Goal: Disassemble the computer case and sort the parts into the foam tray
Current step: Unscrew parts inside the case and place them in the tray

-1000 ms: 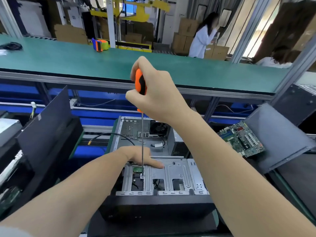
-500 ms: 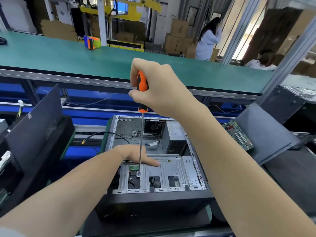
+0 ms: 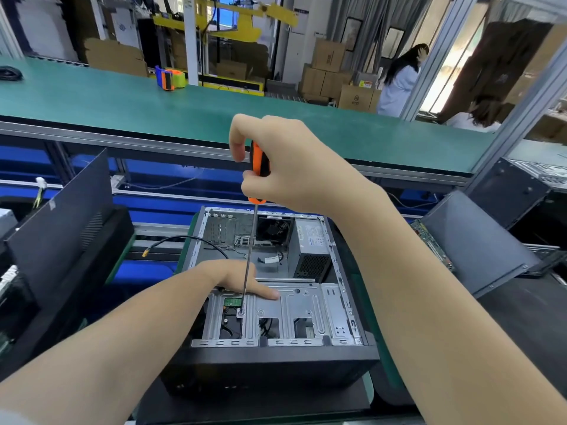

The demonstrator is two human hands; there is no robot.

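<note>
Computer case [image 3: 276,357] below green workbench [image 3: 122,102], boxes [image 3: 331,72] behind.

I see a long green bench [image 3: 129,99] running across the view, edged with an aluminium rail [image 3: 122,142]. On its far edge sits a tape dispenser [image 3: 169,78]. Behind the bench: stacked cardboard boxes [image 3: 329,72], a yellow frame [image 3: 245,23], a white pillar [image 3: 190,38]. A person in a white coat [image 3: 397,87] stands right of the boxes. Grey curtains [image 3: 377,23] hang behind the boxes; daylight comes through a window [image 3: 441,75] further right. Blue panels [image 3: 153,176] lie below the bench.
</note>
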